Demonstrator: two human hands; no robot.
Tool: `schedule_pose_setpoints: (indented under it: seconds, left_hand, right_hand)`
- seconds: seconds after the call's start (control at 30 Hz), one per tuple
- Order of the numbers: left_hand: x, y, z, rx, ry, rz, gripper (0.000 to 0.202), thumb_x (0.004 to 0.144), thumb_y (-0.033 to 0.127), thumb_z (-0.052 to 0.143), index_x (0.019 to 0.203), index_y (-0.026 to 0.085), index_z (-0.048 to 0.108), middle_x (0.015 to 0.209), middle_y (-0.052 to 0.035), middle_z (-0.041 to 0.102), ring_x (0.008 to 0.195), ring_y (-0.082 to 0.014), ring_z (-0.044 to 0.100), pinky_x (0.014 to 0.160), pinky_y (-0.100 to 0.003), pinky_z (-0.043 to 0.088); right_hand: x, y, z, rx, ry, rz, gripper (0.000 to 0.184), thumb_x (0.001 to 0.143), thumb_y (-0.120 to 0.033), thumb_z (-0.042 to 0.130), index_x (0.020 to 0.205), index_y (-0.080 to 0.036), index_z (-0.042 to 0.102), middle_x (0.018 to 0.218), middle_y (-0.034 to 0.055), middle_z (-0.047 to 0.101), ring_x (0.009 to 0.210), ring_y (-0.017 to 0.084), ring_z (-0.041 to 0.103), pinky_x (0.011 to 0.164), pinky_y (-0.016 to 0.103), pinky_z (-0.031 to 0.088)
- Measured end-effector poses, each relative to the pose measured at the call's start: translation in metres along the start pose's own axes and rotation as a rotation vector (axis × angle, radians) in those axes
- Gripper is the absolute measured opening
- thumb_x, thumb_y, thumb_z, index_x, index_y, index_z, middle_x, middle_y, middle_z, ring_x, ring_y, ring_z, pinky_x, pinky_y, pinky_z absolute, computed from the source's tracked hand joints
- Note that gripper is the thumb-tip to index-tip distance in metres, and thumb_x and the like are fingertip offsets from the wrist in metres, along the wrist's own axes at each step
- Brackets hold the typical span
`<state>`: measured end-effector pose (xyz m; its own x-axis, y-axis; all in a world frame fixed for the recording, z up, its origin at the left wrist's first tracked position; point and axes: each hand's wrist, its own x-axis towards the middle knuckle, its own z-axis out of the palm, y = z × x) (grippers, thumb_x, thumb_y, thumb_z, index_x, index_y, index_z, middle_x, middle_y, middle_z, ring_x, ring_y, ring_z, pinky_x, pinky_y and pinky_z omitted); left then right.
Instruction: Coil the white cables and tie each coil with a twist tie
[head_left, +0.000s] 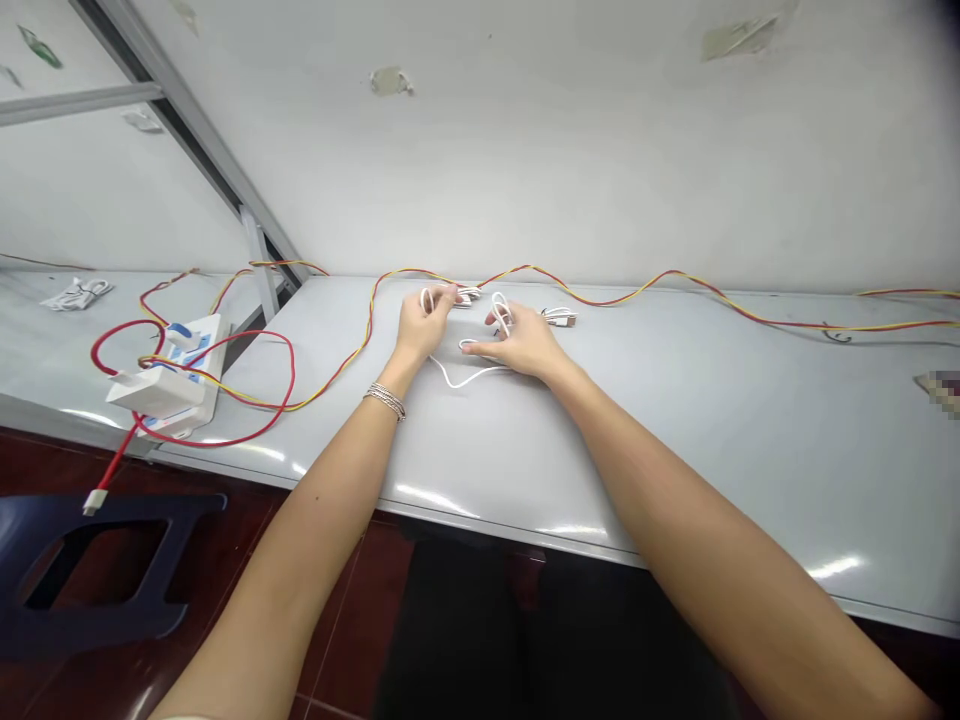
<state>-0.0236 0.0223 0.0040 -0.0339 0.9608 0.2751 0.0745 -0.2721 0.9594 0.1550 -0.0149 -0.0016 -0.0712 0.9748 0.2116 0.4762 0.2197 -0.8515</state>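
A thin white cable (471, 377) lies looped on the grey table (675, 440) near the back wall. My left hand (421, 325), with a silver bracelet at the wrist, pinches a loop of that cable and lifts it slightly. My right hand (521, 340) is curled on another stretch of the same cable, fingers wrapped round small loops. Its plug ends (561, 318) rest on the table just right of my right hand.
A twisted red-and-yellow wire (660, 283) runs along the table's back edge. At left a white power strip (176, 375) with a red cable (247, 395) sits by the table gap. A dark blue chair (97, 570) stands below left. A bagged cable (79, 292) lies far left.
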Motion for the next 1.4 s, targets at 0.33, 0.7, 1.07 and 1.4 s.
schedule_pose_setpoints:
  seconds: [0.33, 0.7, 1.07, 1.4]
  left_hand:
    - [-0.008, 0.001, -0.003, 0.411, -0.296, 0.11, 0.041, 0.081, 0.053, 0.073, 0.062, 0.018, 0.069, 0.05, 0.0041, 0.039, 0.05, -0.0094, 0.032, 0.055, -0.03, 0.024]
    - [-0.011, 0.002, 0.008, 0.382, -0.336, 0.11, 0.017, 0.077, 0.026, 0.07, 0.063, 0.018, 0.066, 0.058, 0.0009, 0.054, 0.056, -0.011, 0.044, 0.057, -0.028, 0.033]
    - [0.006, 0.009, 0.001, -0.327, 0.236, -0.191, 0.02, 0.095, 0.038, 0.052, 0.085, 0.021, 0.045, 0.076, -0.0004, 0.061, 0.054, -0.0128, 0.062, 0.058, -0.032, 0.051]
    - [0.012, 0.012, -0.018, -0.753, 0.482, -0.242, 0.046, 0.1, 0.059, 0.023, 0.092, 0.02, 0.047, 0.115, -0.0127, 0.063, 0.101, -0.024, 0.072, 0.086, -0.041, 0.06]
  right_hand:
    - [0.0, 0.003, 0.005, -0.156, 0.199, -0.028, 0.031, 0.091, -0.02, 0.066, 0.071, -0.024, 0.043, 0.071, 0.0011, 0.054, 0.069, 0.02, 0.053, 0.072, 0.033, 0.044]
    - [0.014, 0.008, -0.003, 0.831, 0.48, 0.289, 0.034, 0.089, -0.04, 0.071, 0.079, -0.023, 0.043, 0.062, -0.0037, 0.063, 0.04, 0.009, 0.045, 0.035, 0.02, 0.032]
    - [0.006, 0.008, 0.001, 0.686, 0.284, 0.195, 0.028, 0.073, -0.025, 0.079, 0.097, -0.019, 0.066, 0.069, -0.0032, 0.068, 0.038, 0.008, 0.049, 0.032, 0.02, 0.032]
    - [0.006, 0.008, -0.002, 0.69, 0.215, 0.229, 0.036, 0.083, -0.05, 0.079, 0.084, -0.018, 0.063, 0.064, -0.0012, 0.064, 0.034, 0.008, 0.049, 0.027, 0.019, 0.026]
